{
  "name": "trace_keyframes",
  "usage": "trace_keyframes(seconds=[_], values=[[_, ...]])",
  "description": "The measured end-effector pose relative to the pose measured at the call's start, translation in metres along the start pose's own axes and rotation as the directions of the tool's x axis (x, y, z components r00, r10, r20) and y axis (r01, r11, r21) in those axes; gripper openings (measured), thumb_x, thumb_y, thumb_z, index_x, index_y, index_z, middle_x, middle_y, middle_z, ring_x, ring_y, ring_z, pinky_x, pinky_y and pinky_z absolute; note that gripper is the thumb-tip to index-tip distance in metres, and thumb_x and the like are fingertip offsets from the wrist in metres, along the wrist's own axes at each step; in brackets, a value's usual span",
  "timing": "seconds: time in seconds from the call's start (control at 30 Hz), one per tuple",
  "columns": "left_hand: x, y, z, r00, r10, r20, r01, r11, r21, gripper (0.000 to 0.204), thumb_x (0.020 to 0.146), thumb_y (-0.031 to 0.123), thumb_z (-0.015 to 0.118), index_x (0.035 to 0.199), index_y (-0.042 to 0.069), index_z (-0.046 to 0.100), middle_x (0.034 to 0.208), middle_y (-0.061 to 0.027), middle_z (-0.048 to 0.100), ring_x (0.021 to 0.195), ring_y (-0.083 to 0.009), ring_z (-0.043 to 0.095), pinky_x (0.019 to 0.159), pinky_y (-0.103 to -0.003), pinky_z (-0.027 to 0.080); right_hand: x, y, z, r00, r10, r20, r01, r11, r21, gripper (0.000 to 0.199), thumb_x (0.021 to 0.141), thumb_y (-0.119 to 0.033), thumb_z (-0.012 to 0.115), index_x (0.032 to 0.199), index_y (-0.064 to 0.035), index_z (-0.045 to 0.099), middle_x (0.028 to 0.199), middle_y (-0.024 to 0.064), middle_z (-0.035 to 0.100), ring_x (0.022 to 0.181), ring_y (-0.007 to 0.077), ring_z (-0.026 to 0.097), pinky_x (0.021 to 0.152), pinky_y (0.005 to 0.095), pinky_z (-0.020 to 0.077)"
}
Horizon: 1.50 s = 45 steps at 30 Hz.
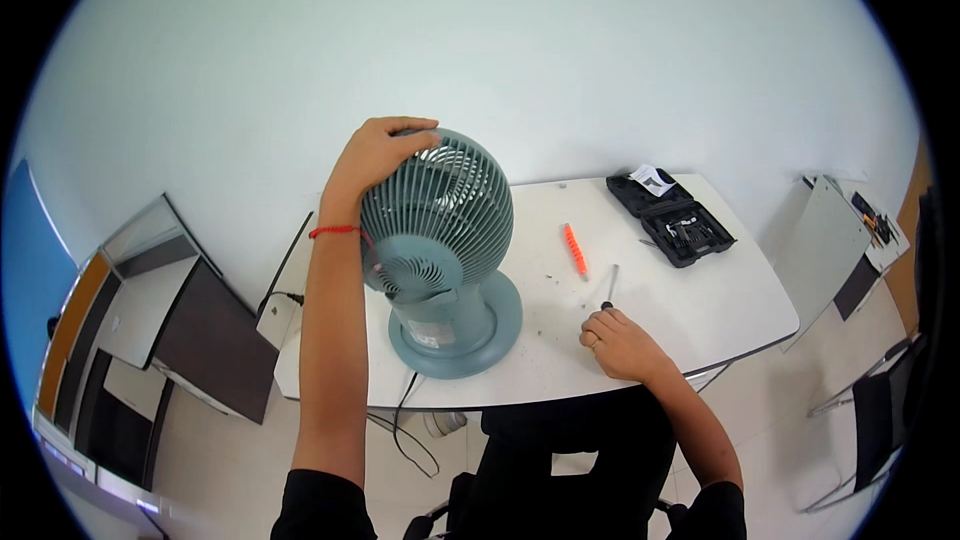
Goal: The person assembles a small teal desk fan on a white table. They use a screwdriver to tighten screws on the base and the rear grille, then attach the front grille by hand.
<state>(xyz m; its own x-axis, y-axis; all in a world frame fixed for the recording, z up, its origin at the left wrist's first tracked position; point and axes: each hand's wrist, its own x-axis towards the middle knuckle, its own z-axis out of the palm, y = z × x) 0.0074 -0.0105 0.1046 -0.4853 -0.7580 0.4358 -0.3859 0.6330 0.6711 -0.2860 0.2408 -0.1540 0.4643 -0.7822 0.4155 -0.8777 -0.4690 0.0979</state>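
Note:
A grey-green electric fan (440, 220) stands on the white table with its round slatted grille and a pale label on its base. My left hand (385, 152) curves over the top of the fan's head, fingers and thumb gripping the rim. At the table's near right part, my right hand (622, 342) is closed round the dark handle of a screwdriver (613, 285). The screwdriver's thin shaft points away from me, apart from the fan. Between fan and tool case lies an orange rod-shaped item (575, 250) with clear ends. Small bits are scattered near it.
An open black tool case (690, 230) with bits and a paper sits at the far right of the white table (735, 300). A black cord (405, 420) hangs below the front edge. A plug (290, 297) lies left. Chairs (875, 420) stand at right.

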Motion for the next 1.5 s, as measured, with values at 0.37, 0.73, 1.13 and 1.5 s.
trace_keyframes(seconds=[0.37,0.73,1.13,1.5], values=[[-0.012,0.01,0.007,0.969,-0.113,-0.219,0.17,0.949,0.265,0.048,0.076,0.056,0.067,0.108,0.023,0.08,0.11,-0.0062,0.077,0.106,-0.0272,0.071,0.093,-0.038,0.054,-0.047,0.021,0.007,0.871,0.435,-0.229,-0.387,0.894,0.225,0.047,0.076,0.011,0.051,0.12,-0.0027,0.062,0.137,0.0178,0.058,0.132,0.0387,0.05,0.112,0.045,0.0374],[-0.071,-0.029,0.011,0.863,0.278,-0.423,-0.214,0.957,0.195,0.045,0.101,0.036,0.046,0.134,0.011,0.064,0.138,-0.0132,0.062,0.129,-0.032,0.056,0.111,-0.039,0.041,-0.073,0.017,0.023,0.618,0.75,-0.237,-0.739,0.657,0.149,0.062,0.084,-0.008,0.054,0.143,0.0067,0.042,0.146,0.0283,0.045,0.135,0.0434,0.044,0.114,0.0484,0.0351],[-0.183,-0.156,-0.009,0.942,0.195,-0.272,-0.006,0.821,0.571,0.053,0.108,0.036,0.029,0.16,0.021,0.029,0.167,-0.0085,0.025,0.154,-0.0333,0.02,0.122,-0.056,0.02,-0.139,0.004,0.014,0.706,0.702,-0.097,-0.705,0.709,0.001,0.071,0.099,-0.034,0.052,0.154,0.0052,0.029,0.157,0.0277,0.035,0.147,0.0413,0.031,0.121,0.0476,0.0241],[-0.302,-0.224,-0.229,0.733,-0.212,-0.646,0.677,0.314,0.666,0.067,0.104,0.052,0.037,0.163,0.032,0.014,0.17,-0.0063,0.012,0.154,-0.0397,0.016,0.115,-0.071,0.023,-0.278,0.084,-0.107,0.533,0.693,-0.486,-0.66,0.7,0.273,0.078,0.097,-0.013,0.06,0.159,0.0026,0.016,0.164,0.0223,0.023,0.153,0.0351,0.02,0.125,0.0422,0.0141]])
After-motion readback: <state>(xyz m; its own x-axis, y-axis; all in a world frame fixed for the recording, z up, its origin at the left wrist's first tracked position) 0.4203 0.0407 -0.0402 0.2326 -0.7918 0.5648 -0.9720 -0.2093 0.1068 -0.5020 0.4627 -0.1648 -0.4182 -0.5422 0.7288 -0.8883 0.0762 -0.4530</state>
